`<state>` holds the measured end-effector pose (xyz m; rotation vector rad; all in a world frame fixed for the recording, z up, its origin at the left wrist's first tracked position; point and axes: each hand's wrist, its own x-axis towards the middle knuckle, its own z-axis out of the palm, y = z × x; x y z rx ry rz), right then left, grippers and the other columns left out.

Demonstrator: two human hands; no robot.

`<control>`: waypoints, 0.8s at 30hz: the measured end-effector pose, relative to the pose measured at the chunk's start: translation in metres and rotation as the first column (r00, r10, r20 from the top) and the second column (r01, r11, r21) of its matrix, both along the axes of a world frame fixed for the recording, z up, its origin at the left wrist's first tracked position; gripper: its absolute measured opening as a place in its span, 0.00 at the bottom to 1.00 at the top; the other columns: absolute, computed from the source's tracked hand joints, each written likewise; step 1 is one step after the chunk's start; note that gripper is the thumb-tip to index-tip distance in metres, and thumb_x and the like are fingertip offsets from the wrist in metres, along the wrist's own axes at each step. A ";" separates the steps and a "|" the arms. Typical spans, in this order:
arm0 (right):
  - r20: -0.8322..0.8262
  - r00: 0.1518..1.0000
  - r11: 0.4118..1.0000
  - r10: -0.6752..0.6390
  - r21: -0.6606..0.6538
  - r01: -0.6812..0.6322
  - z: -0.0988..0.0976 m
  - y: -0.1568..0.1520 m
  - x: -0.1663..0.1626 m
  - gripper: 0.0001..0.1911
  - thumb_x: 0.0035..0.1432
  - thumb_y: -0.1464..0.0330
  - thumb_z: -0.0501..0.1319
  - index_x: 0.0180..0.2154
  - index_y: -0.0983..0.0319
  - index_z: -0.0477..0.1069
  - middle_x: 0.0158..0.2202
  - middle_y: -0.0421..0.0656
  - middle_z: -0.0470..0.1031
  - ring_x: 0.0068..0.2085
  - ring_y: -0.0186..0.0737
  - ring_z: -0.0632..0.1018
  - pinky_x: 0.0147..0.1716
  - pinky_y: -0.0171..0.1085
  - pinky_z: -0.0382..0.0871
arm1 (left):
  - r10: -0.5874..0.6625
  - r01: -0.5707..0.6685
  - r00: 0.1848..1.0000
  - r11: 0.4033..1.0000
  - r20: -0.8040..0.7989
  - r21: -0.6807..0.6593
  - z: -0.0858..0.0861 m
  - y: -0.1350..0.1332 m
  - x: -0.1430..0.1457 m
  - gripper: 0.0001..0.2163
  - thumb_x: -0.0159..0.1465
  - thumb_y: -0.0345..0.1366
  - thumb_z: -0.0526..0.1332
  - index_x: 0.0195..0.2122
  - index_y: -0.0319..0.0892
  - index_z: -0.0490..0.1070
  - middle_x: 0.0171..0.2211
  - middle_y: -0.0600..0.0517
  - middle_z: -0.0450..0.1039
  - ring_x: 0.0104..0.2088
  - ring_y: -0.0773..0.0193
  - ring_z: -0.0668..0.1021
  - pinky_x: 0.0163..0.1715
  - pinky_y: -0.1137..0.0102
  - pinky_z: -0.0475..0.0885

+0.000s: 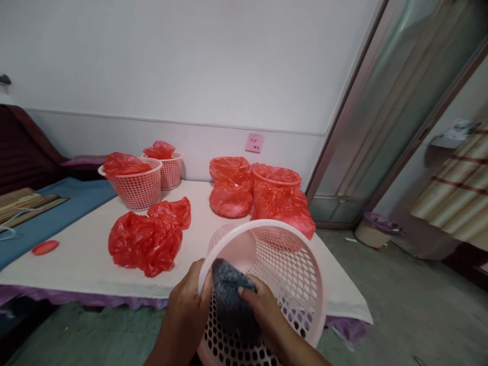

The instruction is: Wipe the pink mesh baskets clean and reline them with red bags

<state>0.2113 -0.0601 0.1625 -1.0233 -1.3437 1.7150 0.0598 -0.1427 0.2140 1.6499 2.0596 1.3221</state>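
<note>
The left hand [186,297] is closed around the left side of the rim of a pink basket [292,259], its thumb hooked over the edge, while the right hand [263,302] reaches inside that basket and grips a dark cloth [233,297] between thumb and fingers, pressing it near the left wall. The basket tilts with its mouth toward the person; whether its base rests on the counter [87,229] cannot be told. Behind it and slightly right stands a basket lined with a red bag [276,175]; to its left lies a crumpled red bag [147,244]. Since the only visible hold on the basket is at one side of the rim, a hard push from the right hand could twist or tip it. The cloth might catch in the lattice holes if dragged across them, and, should the basket lurch away from the person, it could knock the lined one behind.
</note>
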 end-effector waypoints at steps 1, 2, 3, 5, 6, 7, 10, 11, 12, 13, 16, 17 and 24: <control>-0.109 0.992 0.994 -0.061 -0.092 0.051 0.003 0.003 -0.014 0.13 0.45 0.66 0.60 0.35 0.62 0.73 0.28 0.40 0.76 0.31 0.42 0.76 0.33 0.39 0.68 | -0.031 0.031 1.000 0.999 -0.002 0.022 -0.001 -0.001 0.002 0.10 0.67 0.36 0.48 0.46 0.47 0.66 0.36 0.53 0.77 0.37 0.62 0.79 0.37 0.69 0.73; -0.186 0.975 0.983 -0.121 -0.161 0.091 0.004 0.006 -0.027 0.14 0.44 0.65 0.61 0.36 0.62 0.72 0.26 0.39 0.75 0.29 0.42 0.75 0.32 0.38 0.68 | -0.060 0.060 0.998 0.997 -0.008 0.040 -0.003 -0.002 0.004 0.11 0.67 0.35 0.49 0.48 0.47 0.66 0.39 0.52 0.77 0.39 0.62 0.79 0.40 0.69 0.73; -0.232 0.958 0.972 -0.167 -0.203 0.120 0.005 0.009 -0.041 0.15 0.44 0.64 0.61 0.36 0.62 0.71 0.26 0.38 0.74 0.28 0.41 0.75 0.31 0.38 0.68 | -0.082 0.083 0.997 0.995 -0.013 0.052 -0.005 -0.004 0.005 0.12 0.67 0.35 0.49 0.49 0.47 0.65 0.42 0.51 0.77 0.42 0.62 0.79 0.42 0.69 0.73; -0.258 0.942 0.963 -0.214 -0.218 0.158 0.004 0.015 -0.065 0.14 0.44 0.63 0.61 0.35 0.61 0.69 0.25 0.37 0.73 0.28 0.39 0.75 0.31 0.37 0.69 | -0.084 0.084 0.996 0.995 -0.001 0.050 -0.009 -0.006 0.005 0.14 0.67 0.35 0.49 0.52 0.47 0.64 0.45 0.49 0.76 0.43 0.62 0.79 0.43 0.69 0.73; -0.254 0.944 0.966 -0.213 -0.202 0.164 0.003 0.017 -0.075 0.14 0.44 0.63 0.61 0.35 0.60 0.69 0.26 0.36 0.73 0.29 0.39 0.75 0.32 0.37 0.69 | -0.060 0.059 0.998 0.997 0.007 0.046 -0.011 -0.007 0.004 0.13 0.67 0.36 0.50 0.51 0.46 0.64 0.45 0.49 0.77 0.43 0.61 0.80 0.42 0.69 0.74; -0.248 0.947 0.969 -0.205 -0.188 0.160 0.001 0.019 -0.083 0.14 0.43 0.64 0.62 0.35 0.61 0.69 0.26 0.36 0.73 0.30 0.38 0.75 0.33 0.36 0.69 | -0.031 0.030 0.999 0.999 0.013 0.044 -0.014 -0.007 0.001 0.12 0.67 0.36 0.50 0.50 0.45 0.65 0.43 0.48 0.77 0.41 0.61 0.80 0.40 0.69 0.74; -0.209 0.970 0.985 -0.122 -0.149 0.092 -0.004 0.023 -0.096 0.15 0.37 0.70 0.66 0.33 0.63 0.72 0.26 0.38 0.75 0.30 0.39 0.76 0.31 0.36 0.69 | 0.054 -0.053 0.999 0.997 -0.009 0.058 -0.022 -0.009 -0.012 0.09 0.67 0.37 0.50 0.44 0.45 0.66 0.36 0.50 0.79 0.36 0.61 0.81 0.35 0.70 0.75; -0.196 0.977 0.988 -0.089 -0.142 0.061 -0.006 0.025 -0.097 0.15 0.35 0.72 0.66 0.32 0.64 0.73 0.26 0.38 0.76 0.29 0.40 0.75 0.31 0.36 0.69 | 0.073 -0.071 0.997 0.995 -0.028 0.072 -0.025 -0.010 -0.015 0.08 0.67 0.37 0.51 0.44 0.45 0.66 0.36 0.50 0.79 0.35 0.61 0.81 0.34 0.70 0.75; -0.186 0.981 0.989 -0.062 -0.143 0.036 -0.009 0.026 -0.096 0.15 0.33 0.74 0.66 0.30 0.65 0.74 0.25 0.39 0.76 0.29 0.40 0.75 0.30 0.36 0.69 | 0.086 -0.083 0.995 0.993 -0.044 0.081 -0.027 -0.011 -0.018 0.08 0.67 0.38 0.51 0.44 0.45 0.66 0.36 0.50 0.79 0.35 0.61 0.81 0.33 0.71 0.75; -0.179 0.983 0.988 -0.050 -0.151 0.022 -0.011 0.029 -0.094 0.14 0.33 0.74 0.66 0.29 0.65 0.74 0.24 0.39 0.76 0.28 0.40 0.75 0.28 0.36 0.69 | 0.093 -0.088 0.994 0.992 -0.056 0.085 -0.029 -0.012 -0.020 0.08 0.67 0.38 0.51 0.45 0.45 0.65 0.36 0.50 0.79 0.35 0.61 0.81 0.33 0.71 0.76; -0.180 0.977 0.975 -0.115 -0.211 0.076 -0.018 0.040 -0.083 0.09 0.39 0.69 0.63 0.28 0.64 0.72 0.21 0.40 0.75 0.24 0.40 0.75 0.26 0.37 0.69 | 0.085 -0.082 0.996 0.994 -0.036 0.068 -0.034 -0.015 -0.024 0.10 0.67 0.38 0.50 0.48 0.46 0.64 0.37 0.51 0.79 0.37 0.63 0.82 0.35 0.71 0.76; -0.186 0.969 0.966 -0.160 -0.230 0.116 -0.019 0.046 -0.079 0.08 0.42 0.66 0.62 0.28 0.63 0.71 0.21 0.40 0.75 0.23 0.41 0.76 0.25 0.38 0.70 | 0.079 -0.078 0.997 0.995 -0.016 0.057 -0.035 -0.016 -0.024 0.10 0.67 0.39 0.50 0.48 0.46 0.64 0.37 0.51 0.79 0.37 0.63 0.81 0.36 0.71 0.76; -0.235 0.910 0.936 -0.342 -0.174 0.307 -0.018 0.088 -0.075 0.16 0.55 0.55 0.53 0.32 0.61 0.68 0.25 0.44 0.77 0.25 0.45 0.78 0.24 0.44 0.73 | 0.008 -0.011 0.994 1.000 0.112 0.028 -0.040 -0.023 -0.030 0.09 0.67 0.38 0.50 0.43 0.46 0.67 0.32 0.53 0.78 0.32 0.62 0.81 0.34 0.70 0.77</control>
